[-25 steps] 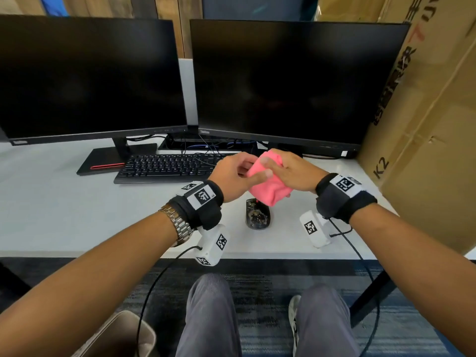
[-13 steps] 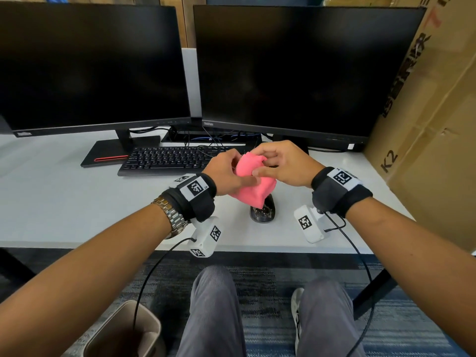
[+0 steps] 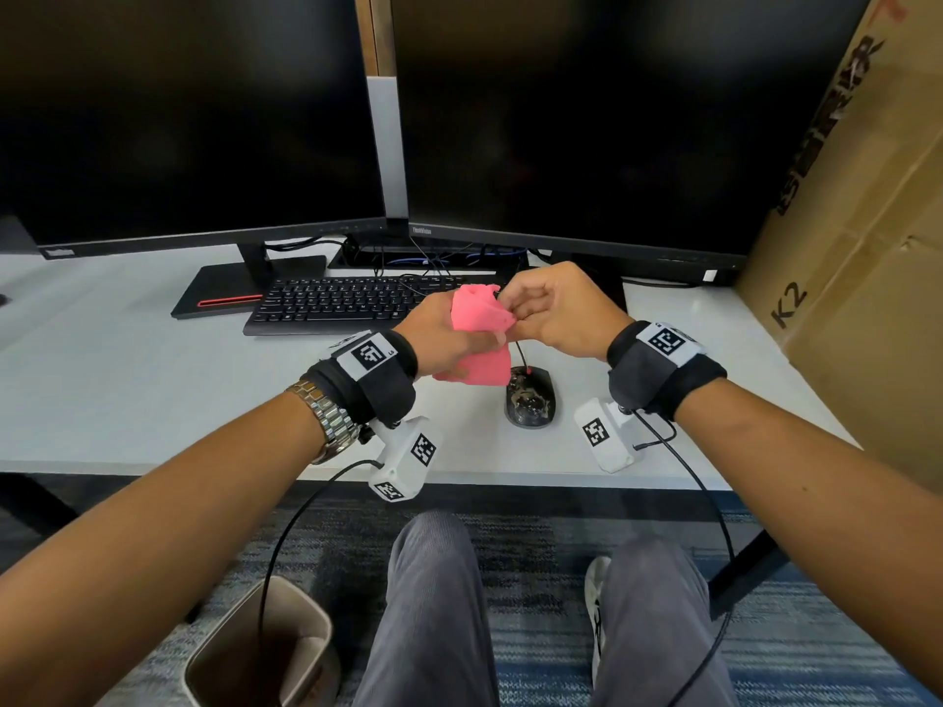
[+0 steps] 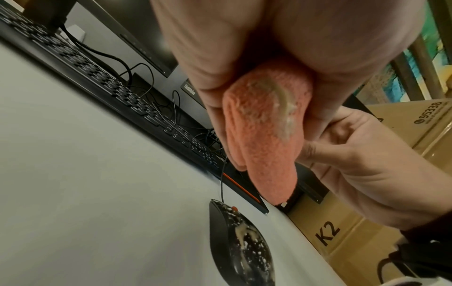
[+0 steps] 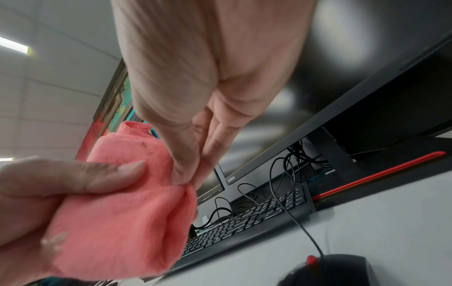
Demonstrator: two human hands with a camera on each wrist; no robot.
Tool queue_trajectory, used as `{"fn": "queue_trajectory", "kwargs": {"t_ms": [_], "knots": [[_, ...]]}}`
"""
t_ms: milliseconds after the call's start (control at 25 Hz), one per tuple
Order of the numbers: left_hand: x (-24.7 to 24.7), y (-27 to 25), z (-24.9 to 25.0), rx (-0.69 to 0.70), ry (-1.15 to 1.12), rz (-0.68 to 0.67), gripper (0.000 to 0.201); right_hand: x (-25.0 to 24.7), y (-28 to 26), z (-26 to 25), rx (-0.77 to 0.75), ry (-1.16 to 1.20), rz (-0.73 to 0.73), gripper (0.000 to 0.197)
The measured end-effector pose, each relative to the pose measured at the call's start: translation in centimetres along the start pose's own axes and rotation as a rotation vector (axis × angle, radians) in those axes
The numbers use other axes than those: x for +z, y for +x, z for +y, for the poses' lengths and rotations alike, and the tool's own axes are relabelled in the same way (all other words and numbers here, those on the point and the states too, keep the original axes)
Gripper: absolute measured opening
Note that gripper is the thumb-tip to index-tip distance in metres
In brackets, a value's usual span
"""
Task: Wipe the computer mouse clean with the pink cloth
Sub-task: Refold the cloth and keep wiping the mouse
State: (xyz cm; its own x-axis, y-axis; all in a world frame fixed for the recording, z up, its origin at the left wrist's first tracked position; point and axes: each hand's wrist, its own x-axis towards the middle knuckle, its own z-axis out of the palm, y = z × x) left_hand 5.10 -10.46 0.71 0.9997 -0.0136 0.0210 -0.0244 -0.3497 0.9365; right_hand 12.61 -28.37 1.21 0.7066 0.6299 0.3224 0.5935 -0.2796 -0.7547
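Note:
A black corded mouse (image 3: 529, 400) lies on the white desk (image 3: 127, 380), smeared with pale residue (image 4: 244, 240); its red scroll wheel (image 5: 311, 259) shows. Above and left of it, both hands hold the bunched pink cloth (image 3: 479, 334) off the desk. My left hand (image 3: 449, 334) grips the cloth's body, thumb across it (image 5: 97, 176). My right hand (image 3: 551, 308) pinches its upper right edge (image 5: 186, 183). A pale smear stains the cloth (image 4: 281, 104) on the underside. Neither hand touches the mouse.
A black keyboard (image 3: 337, 303) sits behind the hands, under two dark monitors (image 3: 561, 119). A large cardboard box (image 3: 857, 247) stands at the right. Cables (image 3: 433, 267) trail behind the keyboard. A bin (image 3: 260, 650) stands on the floor beside my knees.
Both hands have lifted the cloth up and slightly left, clear of the mouse. The right hand now pinches the cloth's edge instead of covering it.

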Motion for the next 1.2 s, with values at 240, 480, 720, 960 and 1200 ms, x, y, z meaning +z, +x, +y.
{"fn": "queue_trajectory", "kwargs": {"t_ms": [240, 480, 720, 960, 1200], "knots": [[-0.9, 0.3, -1.1, -0.035, -0.019, -0.03, 0.032, 0.8, 0.1, 0.1, 0.019, -0.17, 0.12, 0.028], [-0.8, 1.8, -2.3, -0.125, 0.212, 0.015, 0.029, -1.4, -1.5, 2.6, 0.258, -0.339, 0.006, 0.015], [-1.3, 4.6, -2.7, -0.202, 0.528, 0.028, 0.035, -1.2, -3.2, 4.3, 0.449, -0.439, -0.263, 0.099], [-0.4, 6.7, -2.6, -0.229, 0.806, -0.024, 0.042, -0.1, -3.5, 5.3, 0.43, -0.46, -0.39, 0.136], [0.9, 8.0, -2.7, -0.214, 0.881, -0.028, 0.045, 0.0, -3.4, 5.1, 0.421, -0.453, -0.396, 0.136]]}}
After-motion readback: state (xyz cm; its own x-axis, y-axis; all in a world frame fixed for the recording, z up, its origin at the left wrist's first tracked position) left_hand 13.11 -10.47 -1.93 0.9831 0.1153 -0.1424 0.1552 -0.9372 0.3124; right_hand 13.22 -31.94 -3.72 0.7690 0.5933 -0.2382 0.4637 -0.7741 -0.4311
